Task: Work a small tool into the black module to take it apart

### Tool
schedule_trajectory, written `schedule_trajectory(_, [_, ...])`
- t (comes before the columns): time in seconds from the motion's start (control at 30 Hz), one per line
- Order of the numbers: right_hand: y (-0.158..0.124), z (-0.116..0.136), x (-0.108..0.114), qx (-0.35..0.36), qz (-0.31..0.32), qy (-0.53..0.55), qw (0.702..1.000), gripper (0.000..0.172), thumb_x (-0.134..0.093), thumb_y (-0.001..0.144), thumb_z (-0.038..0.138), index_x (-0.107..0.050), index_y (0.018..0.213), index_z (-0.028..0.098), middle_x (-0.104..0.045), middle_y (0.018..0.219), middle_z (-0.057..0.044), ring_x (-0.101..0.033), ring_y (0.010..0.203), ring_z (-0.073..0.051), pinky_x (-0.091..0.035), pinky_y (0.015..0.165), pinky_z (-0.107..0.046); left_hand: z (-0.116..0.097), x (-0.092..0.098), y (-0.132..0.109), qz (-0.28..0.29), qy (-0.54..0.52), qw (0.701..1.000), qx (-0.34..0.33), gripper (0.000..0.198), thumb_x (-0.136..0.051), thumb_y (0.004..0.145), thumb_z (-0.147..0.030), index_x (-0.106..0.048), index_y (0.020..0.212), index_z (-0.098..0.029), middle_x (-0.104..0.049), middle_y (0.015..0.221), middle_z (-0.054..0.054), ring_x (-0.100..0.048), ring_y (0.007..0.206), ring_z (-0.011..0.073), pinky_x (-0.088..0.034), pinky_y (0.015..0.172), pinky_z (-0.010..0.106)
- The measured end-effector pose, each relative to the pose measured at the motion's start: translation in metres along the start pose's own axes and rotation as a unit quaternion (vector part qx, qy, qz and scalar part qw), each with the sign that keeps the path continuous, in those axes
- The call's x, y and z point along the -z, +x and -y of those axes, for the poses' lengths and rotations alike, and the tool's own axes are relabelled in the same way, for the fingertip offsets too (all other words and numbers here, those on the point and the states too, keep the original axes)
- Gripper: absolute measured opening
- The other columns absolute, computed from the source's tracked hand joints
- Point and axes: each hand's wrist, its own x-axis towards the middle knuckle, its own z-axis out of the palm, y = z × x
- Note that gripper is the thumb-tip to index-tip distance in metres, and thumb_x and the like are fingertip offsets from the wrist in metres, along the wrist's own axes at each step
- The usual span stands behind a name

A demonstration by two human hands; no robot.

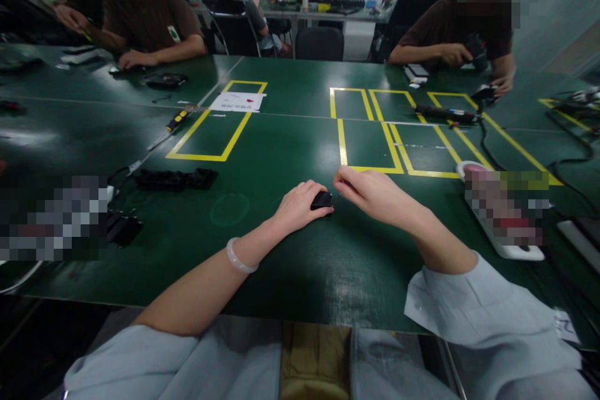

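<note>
My left hand (300,205) rests on the green table (281,156) with its fingers curled over a small black part (322,200), pinning it down. My right hand (370,194) is right beside it, fingers pinched on a thin dark tool or pin whose tip touches the part's right end. A pale bangle sits on my left wrist. Both sleeves are light grey and pushed up.
Yellow tape rectangles (370,137) mark the table ahead. Black parts (175,179) lie to the left, a yellow-handled screwdriver (178,120) and a white paper (237,101) farther back. A white power strip (504,225) and cables lie at right. Other people work across the table.
</note>
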Motion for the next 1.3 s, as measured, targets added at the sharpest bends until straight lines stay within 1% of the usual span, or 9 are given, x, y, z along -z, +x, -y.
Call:
schedule_trajectory(0.23, [0.0004, -0.0019, -0.0002, 0.006, 0.002, 0.011, 1.000, 0.023, -0.032, 0.098, 0.035, -0.050, 0.098, 0.021, -0.057, 0.072, 0.000, -0.052, 0.064, -0.014, -0.028, 0.059, -0.024, 0.0011, -0.0011, -0.0002, -0.002, 0.006, 1.000, -0.006, 0.039, -0.058, 0.085, -0.054, -0.055, 0.108, -0.023, -0.057, 0.104, 0.004, -0.056, 0.096, 0.0222, -0.046, 0.082, 0.034])
schedule_trajectory(0.4, [0.0032, -0.0002, -0.0018, -0.020, 0.000, -0.031, 0.999, 0.031, -0.032, 0.098, 0.043, -0.052, 0.089, 0.022, -0.055, 0.067, 0.000, -0.050, 0.060, -0.015, -0.025, 0.056, -0.025, 0.0020, -0.0029, 0.0000, -0.009, 0.017, 1.000, 0.002, 0.042, -0.057, 0.084, -0.057, -0.054, 0.106, -0.021, -0.058, 0.101, 0.005, -0.056, 0.093, 0.0228, -0.046, 0.080, 0.034])
schedule_trajectory(0.57, [0.0014, -0.0019, -0.0002, -0.008, -0.010, -0.018, 1.000, 0.021, -0.032, 0.097, 0.033, -0.048, 0.101, 0.021, -0.057, 0.072, -0.001, -0.051, 0.062, -0.015, -0.027, 0.057, -0.025, 0.0007, -0.0007, -0.0001, -0.003, 0.004, 1.000, -0.006, 0.039, -0.058, 0.085, -0.054, -0.055, 0.107, -0.022, -0.058, 0.104, 0.005, -0.056, 0.095, 0.0225, -0.046, 0.081, 0.034])
schedule_trajectory(0.77, [-0.0029, -0.0046, 0.0048, 0.006, 0.005, 0.017, 1.000, 0.015, -0.035, 0.095, 0.030, -0.047, 0.097, 0.021, -0.058, 0.077, -0.001, -0.052, 0.064, -0.014, -0.029, 0.059, -0.024, 0.0006, 0.0002, 0.0000, -0.001, 0.010, 1.000, -0.004, 0.039, -0.058, 0.085, -0.054, -0.055, 0.107, -0.022, -0.057, 0.103, 0.005, -0.056, 0.095, 0.0223, -0.046, 0.081, 0.034])
schedule_trajectory(0.93, [0.0002, -0.0030, 0.0000, -0.019, -0.015, -0.001, 1.000, 0.022, -0.038, 0.096, 0.040, -0.050, 0.093, 0.022, -0.056, 0.069, 0.001, -0.050, 0.061, -0.014, -0.026, 0.056, -0.024, 0.0012, -0.0007, 0.0001, -0.002, 0.018, 1.000, -0.004, 0.040, -0.057, 0.085, -0.055, -0.054, 0.107, -0.021, -0.058, 0.102, 0.005, -0.056, 0.094, 0.0222, -0.046, 0.079, 0.034])
schedule_trajectory(1.03, [0.0025, -0.0026, -0.0036, -0.030, -0.019, -0.019, 0.999, 0.024, -0.038, 0.096, 0.039, -0.052, 0.092, 0.021, -0.056, 0.068, 0.000, -0.050, 0.060, -0.014, -0.025, 0.056, -0.025, 0.0015, -0.0015, -0.0001, -0.002, 0.014, 1.000, -0.005, 0.040, -0.057, 0.085, -0.055, -0.054, 0.107, -0.022, -0.057, 0.102, 0.005, -0.056, 0.094, 0.0221, -0.046, 0.080, 0.034])
schedule_trajectory(1.17, [0.0019, -0.0035, -0.0036, -0.009, -0.015, -0.008, 1.000, 0.020, -0.035, 0.096, 0.033, -0.050, 0.101, 0.021, -0.056, 0.070, 0.000, -0.051, 0.061, -0.015, -0.027, 0.057, -0.025, 0.0022, -0.0028, 0.0000, -0.003, 0.007, 1.000, -0.008, 0.040, -0.058, 0.085, -0.054, -0.055, 0.109, -0.023, -0.057, 0.104, 0.004, -0.055, 0.095, 0.0221, -0.046, 0.082, 0.034])
schedule_trajectory(1.3, [-0.0008, -0.0053, 0.0002, 0.013, -0.002, 0.014, 1.000, 0.016, -0.036, 0.095, 0.030, -0.048, 0.101, 0.021, -0.054, 0.071, 0.001, -0.050, 0.062, -0.014, -0.028, 0.058, -0.024, 0.0022, -0.0029, 0.0000, -0.005, 0.004, 1.000, -0.007, 0.039, -0.058, 0.085, -0.055, -0.055, 0.108, -0.023, -0.057, 0.103, 0.005, -0.055, 0.095, 0.0223, -0.046, 0.081, 0.034])
